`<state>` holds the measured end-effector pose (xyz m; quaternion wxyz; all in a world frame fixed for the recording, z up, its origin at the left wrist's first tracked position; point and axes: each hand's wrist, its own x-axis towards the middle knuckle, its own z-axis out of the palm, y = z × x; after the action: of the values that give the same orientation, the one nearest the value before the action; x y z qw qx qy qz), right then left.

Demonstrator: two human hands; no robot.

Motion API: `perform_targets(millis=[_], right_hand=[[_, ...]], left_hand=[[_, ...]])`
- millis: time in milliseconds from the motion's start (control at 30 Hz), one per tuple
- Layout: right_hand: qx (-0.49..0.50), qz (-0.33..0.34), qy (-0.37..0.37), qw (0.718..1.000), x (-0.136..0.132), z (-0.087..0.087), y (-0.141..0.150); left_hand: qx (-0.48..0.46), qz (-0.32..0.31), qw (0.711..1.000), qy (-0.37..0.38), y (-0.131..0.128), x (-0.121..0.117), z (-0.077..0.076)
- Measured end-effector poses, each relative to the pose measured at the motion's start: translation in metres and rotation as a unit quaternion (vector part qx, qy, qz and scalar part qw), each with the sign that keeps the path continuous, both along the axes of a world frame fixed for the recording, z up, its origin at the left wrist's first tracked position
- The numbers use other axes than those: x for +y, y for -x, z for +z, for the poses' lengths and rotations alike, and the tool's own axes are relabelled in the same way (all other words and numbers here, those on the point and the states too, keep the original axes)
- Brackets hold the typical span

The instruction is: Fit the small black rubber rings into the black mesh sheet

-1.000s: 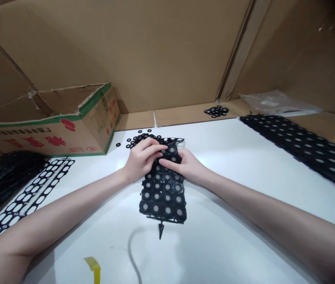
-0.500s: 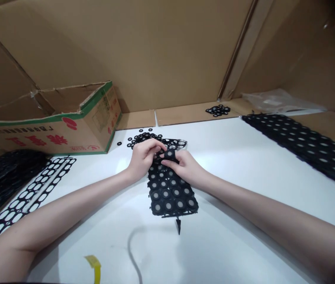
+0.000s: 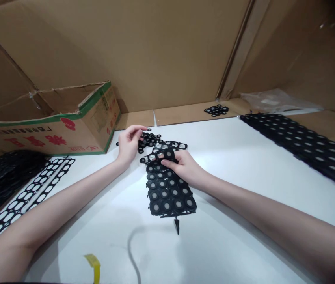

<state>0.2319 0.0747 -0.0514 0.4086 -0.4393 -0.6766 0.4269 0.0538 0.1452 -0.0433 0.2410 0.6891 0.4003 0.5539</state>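
White bench [image 3: 223,221]: bore everything listed. Black perforated strip [image 3: 170,185]: lay mid-bench, its upper part gripped by the right hand [image 3: 182,163]. Left hand [image 3: 130,144]: fingers curled beside small black rings [image 3: 151,139]; grasp unclear.

- The right hand [image 3: 187,167] grips the far part of a black lattice sheet [image 3: 169,194], thumb on top; round grey-centred pieces fill its near rows.
- The left hand [image 3: 128,146] is at the left edge of a pile of small black rings [image 3: 152,139], fingers bent; whether it holds one is unclear.
- A green-edged cardboard box [image 3: 92,122] stands far left, open lattice strips [image 3: 33,184] nearer.
- A larger filled sheet [image 3: 303,142] lies right on the white surface [image 3: 223,240].
- A yellow strip [image 3: 96,271] lies near left.
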Motion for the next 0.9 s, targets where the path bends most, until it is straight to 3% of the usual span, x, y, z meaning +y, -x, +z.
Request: perform_targets(millis=[167, 367, 500, 767, 900], right_hand=[[0.038, 0.014, 0.026, 0.999, -0.001, 0.003, -0.002], [0.044, -0.004, 0.001, 0.999, 0.002, 0.002, -0.002], [-0.035, -0.021, -0.042, 0.998, 0.004, 0.001, -0.001], [-0.105, -0.070, -0.064, 0.990, 0.004, -0.004, 0.003], [-0.115, -0.057, -0.071, 0.989, 0.002, -0.002, 0.003]], left_hand=[[0.080, -0.022, 0.996, -0.022, 0.011, 0.010, -0.004], [0.168, -0.055, 0.969, -0.173, -0.001, -0.021, 0.007], [0.225, -0.139, 0.931, -0.252, -0.013, -0.037, 0.008], [0.212, -0.133, 0.946, -0.206, -0.025, -0.043, 0.005], [0.179, -0.121, 0.962, -0.167, -0.026, -0.044, 0.007]])
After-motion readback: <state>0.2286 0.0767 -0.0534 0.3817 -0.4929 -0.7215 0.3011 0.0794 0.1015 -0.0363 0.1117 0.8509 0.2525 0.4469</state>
